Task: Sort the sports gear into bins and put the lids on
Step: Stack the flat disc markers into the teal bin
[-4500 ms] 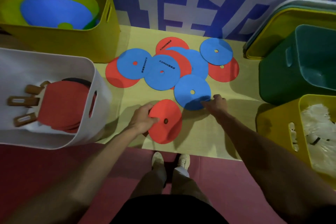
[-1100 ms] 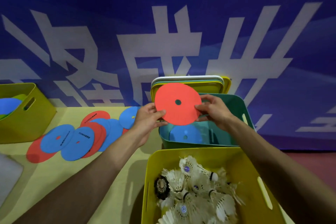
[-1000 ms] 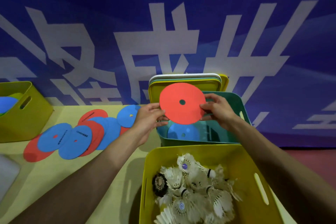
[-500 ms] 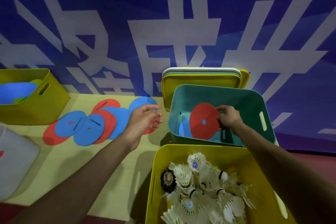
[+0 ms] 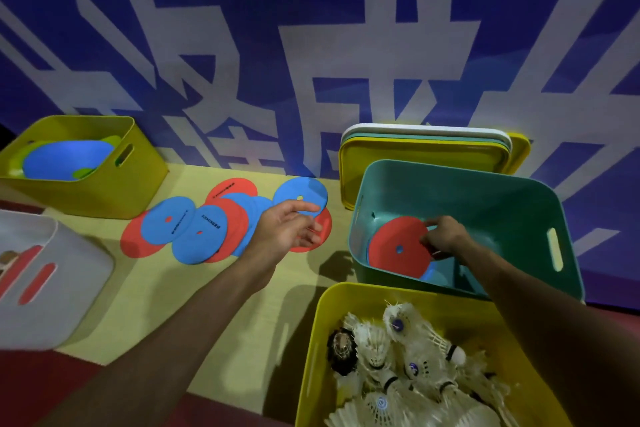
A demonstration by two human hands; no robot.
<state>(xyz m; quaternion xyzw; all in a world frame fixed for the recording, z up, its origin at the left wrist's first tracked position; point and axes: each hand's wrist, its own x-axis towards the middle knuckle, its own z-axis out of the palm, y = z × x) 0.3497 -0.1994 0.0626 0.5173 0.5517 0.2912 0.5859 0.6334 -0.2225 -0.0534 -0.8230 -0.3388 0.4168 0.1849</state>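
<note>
The right hand (image 5: 445,236) pinches a red disc (image 5: 391,253) by its edge, low inside the teal bin (image 5: 485,204) near the table's right edge. The left hand (image 5: 285,229) hovers with fingers spread above loose discs (image 5: 194,236) mid-table. A yellow bin (image 5: 311,357) of shuttlecocks (image 5: 398,357) sits just in front of the teal one, and stacked lids (image 5: 422,152) stand behind it.

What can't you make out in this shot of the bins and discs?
Head view:
- teal bin: the red disc and right hand cover its floor; the disc count beneath is unclear.
- white bin: cut off by the left edge; only red shows through its slots.
- shuttlecock bin: cut off by the bottom edge.
- lids: lower part hidden behind the teal bin.
- print on the table discs: too small to read.
</note>
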